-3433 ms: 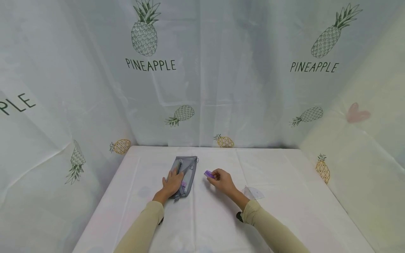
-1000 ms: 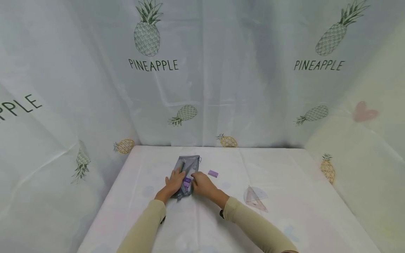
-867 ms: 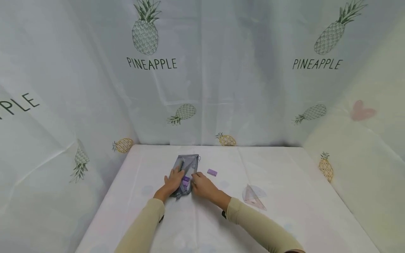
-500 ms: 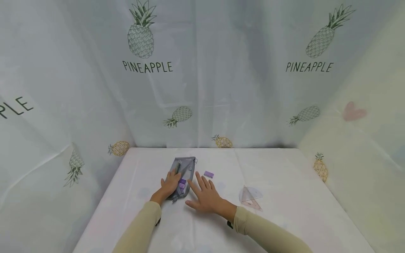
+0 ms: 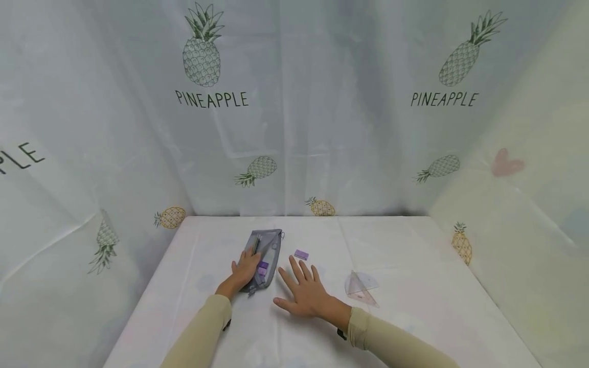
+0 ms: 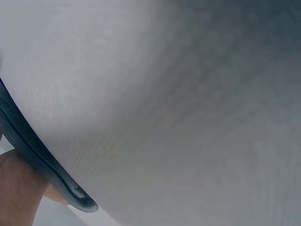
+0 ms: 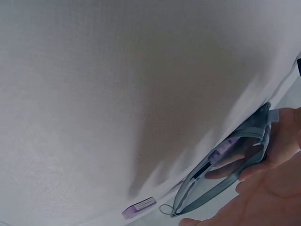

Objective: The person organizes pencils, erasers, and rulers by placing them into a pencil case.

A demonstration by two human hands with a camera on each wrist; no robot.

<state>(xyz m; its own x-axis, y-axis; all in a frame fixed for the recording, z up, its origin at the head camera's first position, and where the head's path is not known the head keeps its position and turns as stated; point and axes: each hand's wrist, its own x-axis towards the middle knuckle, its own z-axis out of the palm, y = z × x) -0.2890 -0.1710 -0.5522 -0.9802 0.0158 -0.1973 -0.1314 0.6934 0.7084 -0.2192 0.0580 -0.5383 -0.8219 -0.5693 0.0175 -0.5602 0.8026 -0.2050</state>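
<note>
My left hand (image 5: 245, 268) lies over a grey see-through pencil pouch (image 5: 273, 250), its fingers extended across the top. Pencils (image 5: 256, 244) and purple erasers (image 5: 263, 267) show inside. In the right wrist view the pouch's zipped mouth (image 7: 207, 190) gapes, with my left hand (image 7: 283, 136) at its far end. My right hand (image 5: 306, 296) is spread out just right of the pouch, holding nothing. Beyond its fingertips a purple eraser (image 5: 301, 254) lies on the table. The left wrist view shows mostly the white cloth, with the pouch's edge (image 6: 42, 160) across my hand.
To the right of my right hand, a clear protractor (image 5: 369, 280) and a pinkish set square (image 5: 363, 297) lie overlapping on the white-covered table (image 5: 414, 327). Pineapple-print curtains (image 5: 322, 128) stand at the back and both sides.
My right hand pinched a purple eraser, then was at the pouch's right edge, and has since drawn back with fingers spread. More purple shows inside the pouch. My left hand stays on it.
</note>
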